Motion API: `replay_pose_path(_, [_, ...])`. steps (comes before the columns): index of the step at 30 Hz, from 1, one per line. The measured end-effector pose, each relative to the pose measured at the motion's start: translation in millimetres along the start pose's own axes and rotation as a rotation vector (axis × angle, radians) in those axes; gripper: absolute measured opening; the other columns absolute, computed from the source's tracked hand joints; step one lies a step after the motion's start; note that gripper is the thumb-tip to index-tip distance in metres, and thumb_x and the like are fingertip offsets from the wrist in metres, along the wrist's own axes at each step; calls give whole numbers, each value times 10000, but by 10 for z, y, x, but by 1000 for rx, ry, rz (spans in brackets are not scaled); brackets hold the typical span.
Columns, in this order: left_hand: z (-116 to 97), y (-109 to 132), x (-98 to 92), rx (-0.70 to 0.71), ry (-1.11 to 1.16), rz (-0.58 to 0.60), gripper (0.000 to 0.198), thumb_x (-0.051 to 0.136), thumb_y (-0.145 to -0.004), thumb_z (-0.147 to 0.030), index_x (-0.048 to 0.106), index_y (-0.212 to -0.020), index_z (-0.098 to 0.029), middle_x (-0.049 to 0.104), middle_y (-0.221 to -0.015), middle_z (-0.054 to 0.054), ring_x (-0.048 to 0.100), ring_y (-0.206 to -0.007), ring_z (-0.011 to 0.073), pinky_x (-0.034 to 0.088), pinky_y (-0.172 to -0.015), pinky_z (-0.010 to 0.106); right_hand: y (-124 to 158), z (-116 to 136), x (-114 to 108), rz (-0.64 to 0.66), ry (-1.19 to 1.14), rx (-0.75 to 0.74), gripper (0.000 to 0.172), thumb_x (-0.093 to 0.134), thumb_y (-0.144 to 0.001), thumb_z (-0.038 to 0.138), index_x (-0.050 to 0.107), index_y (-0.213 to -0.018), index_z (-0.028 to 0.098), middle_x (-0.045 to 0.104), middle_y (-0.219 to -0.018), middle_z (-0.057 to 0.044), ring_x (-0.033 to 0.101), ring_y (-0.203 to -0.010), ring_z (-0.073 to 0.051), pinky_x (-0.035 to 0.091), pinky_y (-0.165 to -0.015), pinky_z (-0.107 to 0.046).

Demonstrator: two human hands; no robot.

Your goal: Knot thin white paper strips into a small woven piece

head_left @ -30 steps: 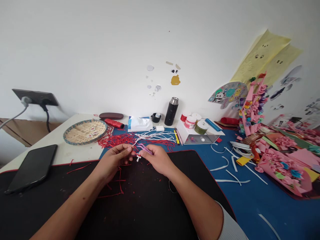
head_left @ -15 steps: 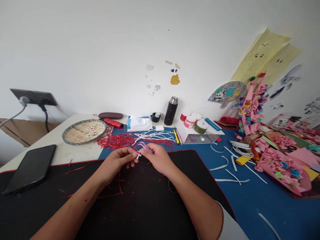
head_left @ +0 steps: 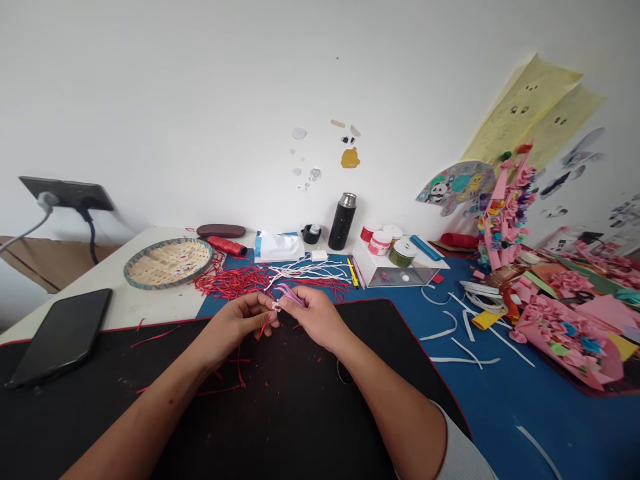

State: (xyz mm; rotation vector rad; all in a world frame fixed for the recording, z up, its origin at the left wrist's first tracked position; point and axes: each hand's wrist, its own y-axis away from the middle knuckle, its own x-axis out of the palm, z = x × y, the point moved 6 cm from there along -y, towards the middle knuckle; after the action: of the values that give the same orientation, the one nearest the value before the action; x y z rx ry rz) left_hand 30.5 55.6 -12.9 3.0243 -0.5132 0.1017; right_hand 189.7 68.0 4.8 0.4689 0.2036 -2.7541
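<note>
My left hand [head_left: 245, 321] is closed, its thumb and fingers pinching a small red and white knotted cord [head_left: 277, 306]. A short red end [head_left: 263, 327] hangs down below those fingertips. Purple tweezers [head_left: 290, 294] rest in my closed right hand [head_left: 316, 317], which meets the cord knot from the other side. The tips of the tweezers are partly hidden by my fingers. Just beyond both hands lie a heap of red cords [head_left: 233, 282] and a bundle of white cords [head_left: 310, 271].
A black mat [head_left: 300, 413] lies under my forearms, with red cord scraps on it. A phone [head_left: 63, 337] and a woven basket [head_left: 167, 263] are at left. Behind stand a black thermos [head_left: 343, 222] and a white box [head_left: 400, 272] bearing jars. Pink paper flowers [head_left: 560, 333] crowd the right.
The knot has turned between my fingers: the white end that pointed down no longer shows, and a red end now hangs there. Both hands stay in nearly the same place.
</note>
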Motion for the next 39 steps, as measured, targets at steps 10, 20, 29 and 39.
replay_pose_path(10, [12, 18, -69, -11, 86, -115, 413, 924, -670, -481, 723, -876, -185, 715, -716, 12, 592, -611, 146, 400, -544, 252, 19, -53, 49, 54, -215, 87, 372, 608, -952, 534, 511, -790, 214, 388, -618, 65, 315, -519, -101, 236, -510, -249])
replay_pose_path(20, [46, 9, -92, -66, 169, -150, 437, 968, -609, -484, 761, -811, -157, 699, -672, 10, 560, -574, 113, 380, -520, 216, 17, -19, 11, 9, -170, 43, 316, 631, -949, 506, 638, -876, 199, 481, -649, 50, 405, -565, -114, 328, -559, -251])
replay_pose_path(29, [90, 41, -70, -168, 326, -96, 396, 989, -596, -421, 767, -756, -134, 682, -646, 21, 557, -545, 106, 380, -480, 199, 43, 119, 36, 60, -103, -112, 383, 737, -891, 416, 696, -1212, 211, 741, -1169, -50, 687, -1072, -238, 495, -946, -351])
replay_pose_path(39, [64, 66, -31, -210, 394, -84, 393, 1019, -534, -385, 771, -715, -138, 667, -617, 10, 558, -533, 102, 382, -471, 187, 49, 164, 40, 76, -88, -173, 367, 707, -928, 404, 721, -1244, 219, 754, -1185, -45, 695, -1111, -252, 502, -984, -377])
